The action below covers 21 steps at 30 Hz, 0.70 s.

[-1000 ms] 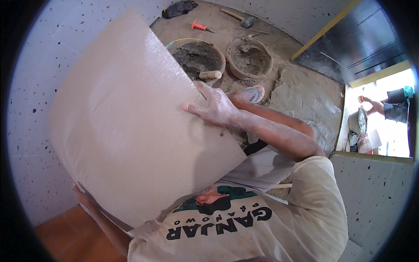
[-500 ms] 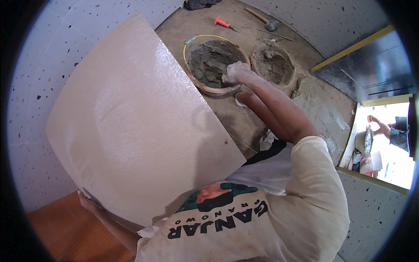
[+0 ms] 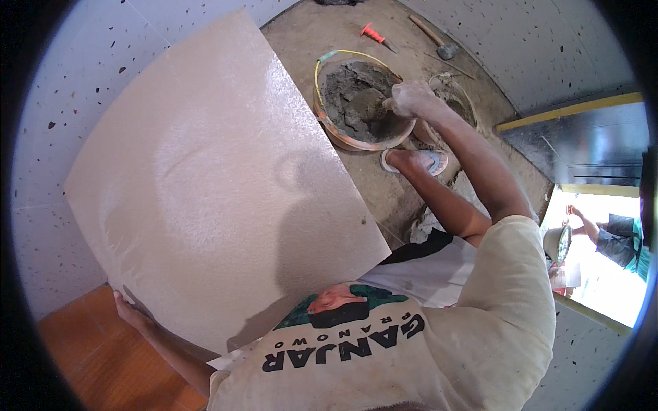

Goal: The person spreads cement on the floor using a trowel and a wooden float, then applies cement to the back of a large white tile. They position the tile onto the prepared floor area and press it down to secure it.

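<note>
A large beige tile (image 3: 199, 178), its upper face pale and glossy in places, leans in front of me on the left. My left hand (image 3: 131, 313) grips its lower left edge; part of the fingers is hidden by the tile. My right hand (image 3: 413, 100) is closed around the handle of a trowel (image 3: 369, 104), whose mortar-coated blade lies in the wet grey mortar (image 3: 337, 92). This mortar fills an orange-rimmed bucket (image 3: 343, 141) with a yellow wire handle, just beyond the tile's right edge.
A second bucket (image 3: 460, 92) stands behind my right wrist. Farther off lie a red-handled chisel (image 3: 373, 34) and a hammer (image 3: 439, 42). My sandalled foot (image 3: 415, 162) is beside the mortar bucket. Speckled walls (image 3: 541, 48) enclose the floor; a person (image 3: 613, 240) shows through the doorway at right.
My right hand has drawn the trowel rightward through the mortar, so its blade now shows. The view has shifted, and more of my foot is visible. My left hand still holds the tile.
</note>
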Each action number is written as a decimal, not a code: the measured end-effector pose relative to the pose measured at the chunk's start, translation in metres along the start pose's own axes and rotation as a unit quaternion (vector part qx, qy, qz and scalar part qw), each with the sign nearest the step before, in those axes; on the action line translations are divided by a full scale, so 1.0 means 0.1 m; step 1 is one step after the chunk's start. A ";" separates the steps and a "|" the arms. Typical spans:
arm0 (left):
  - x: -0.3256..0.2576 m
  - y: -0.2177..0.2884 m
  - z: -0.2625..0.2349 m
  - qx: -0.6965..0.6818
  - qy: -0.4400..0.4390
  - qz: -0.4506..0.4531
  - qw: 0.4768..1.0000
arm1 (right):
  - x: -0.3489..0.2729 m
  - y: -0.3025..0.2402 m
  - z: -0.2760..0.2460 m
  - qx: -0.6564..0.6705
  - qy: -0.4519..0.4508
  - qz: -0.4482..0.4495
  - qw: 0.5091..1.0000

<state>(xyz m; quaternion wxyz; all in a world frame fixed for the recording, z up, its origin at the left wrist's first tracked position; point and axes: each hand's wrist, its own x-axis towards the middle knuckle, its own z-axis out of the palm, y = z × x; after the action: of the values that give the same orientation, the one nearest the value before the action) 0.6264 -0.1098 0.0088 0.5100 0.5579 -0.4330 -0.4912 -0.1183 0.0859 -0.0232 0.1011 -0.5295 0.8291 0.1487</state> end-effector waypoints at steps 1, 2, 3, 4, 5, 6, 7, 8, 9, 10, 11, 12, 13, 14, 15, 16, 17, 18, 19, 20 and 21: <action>0.00 -0.02 0.00 0.002 0.005 0.000 1.000 | -0.03 0.00 -0.05 -0.002 0.001 0.000 1.000; -0.02 -0.05 0.00 0.005 0.012 -0.002 1.000 | -0.05 0.00 -0.07 -0.004 0.003 -0.001 1.000; -0.02 -0.06 0.02 0.008 0.017 -0.003 1.000 | -0.06 0.01 -0.05 -0.013 0.017 -0.002 1.000; -0.04 -0.07 0.04 0.010 0.022 -0.004 1.000 | -0.06 0.02 0.00 -0.021 0.031 -0.002 0.999; -0.06 -0.08 0.06 0.000 0.018 -0.003 1.000 | -0.07 0.03 0.05 -0.030 0.044 -0.003 0.999; -0.08 -0.07 0.10 -0.010 0.014 0.000 1.000 | -0.07 0.03 0.11 -0.034 0.069 0.004 0.997; -0.10 -0.06 0.13 -0.019 0.010 0.003 1.000 | -0.08 0.02 0.17 -0.037 0.094 0.011 0.995; -0.11 -0.05 0.16 -0.009 0.019 0.010 1.000 | -0.09 0.01 0.24 -0.041 0.118 0.018 0.992; -0.11 -0.04 0.20 0.001 0.027 0.018 0.999 | -0.10 -0.02 0.29 -0.030 0.113 -0.008 0.993; -0.10 -0.03 0.21 0.010 0.035 0.025 0.999 | -0.11 -0.06 0.34 -0.019 0.108 -0.033 0.993; -0.07 -0.04 0.17 0.012 0.035 0.028 0.999 | -0.12 -0.09 0.39 -0.009 0.103 -0.059 0.993; -0.04 -0.04 0.14 0.012 0.036 0.032 0.999 | -0.12 -0.15 0.39 -0.007 0.072 -0.080 0.994; -0.03 -0.05 0.12 0.013 0.037 0.036 0.999 | -0.14 -0.19 0.37 0.022 0.043 -0.060 0.997; -0.03 -0.06 0.11 0.009 0.042 0.035 0.998 | -0.16 -0.21 0.35 0.051 0.014 -0.039 0.998; -0.06 -0.03 0.22 0.005 0.046 0.032 0.998 | -0.18 -0.23 0.33 0.080 -0.016 -0.018 0.997; -0.08 -0.01 0.28 0.001 0.050 0.030 0.998 | -0.13 -0.17 0.39 0.119 -0.042 0.012 0.992; -0.04 -0.04 0.23 -0.003 0.038 0.027 0.999 | -0.12 -0.16 0.41 0.137 -0.052 0.024 0.989; -0.01 -0.07 0.18 -0.007 0.028 0.024 0.999 | -0.12 -0.17 0.41 0.154 -0.063 0.036 0.985; 0.00 -0.10 0.14 -0.011 0.017 0.021 1.000 | -0.12 -0.18 0.41 0.172 -0.073 0.047 0.981; 0.00 -0.13 0.10 -0.008 0.014 0.017 1.000 | -0.11 -0.19 0.41 0.188 -0.079 0.050 0.978; -0.01 -0.11 0.15 -0.006 0.006 0.013 1.000 | -0.12 -0.20 0.42 0.205 -0.084 0.057 0.974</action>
<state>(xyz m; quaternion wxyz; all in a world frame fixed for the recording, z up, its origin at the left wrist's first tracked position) 0.6111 -0.1095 -0.0022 0.5220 0.5523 -0.4342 -0.4837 -0.0948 0.1026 -0.0617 0.2677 -0.4348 0.8595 0.0248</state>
